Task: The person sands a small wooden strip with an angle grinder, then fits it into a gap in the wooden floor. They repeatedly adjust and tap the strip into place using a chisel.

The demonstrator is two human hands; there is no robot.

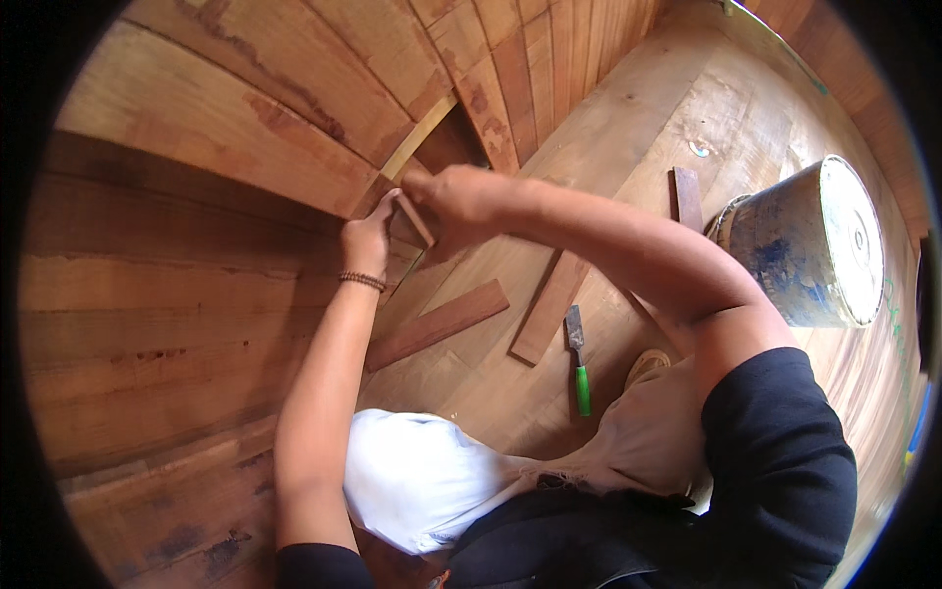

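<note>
Both hands meet at a short brown wooden strip (415, 219), close to a gap in the plank-covered wooden structure (265, 137). My left hand (367, 241), with a beaded bracelet at the wrist, grips the strip from its left side. My right hand (463, 201) closes on it from the right; its fingers are bent and partly hidden, with a slight blur. Just beyond them a pale batten (420, 135) shows at the edge of the dark gap.
On the wooden floor lie a green-handled chisel (580, 363) and loose wooden strips, one near my left forearm (439, 322), another beside the chisel (551, 306). A further strip (687, 199) lies by a stained bucket (800, 245) at right. My knees are below.
</note>
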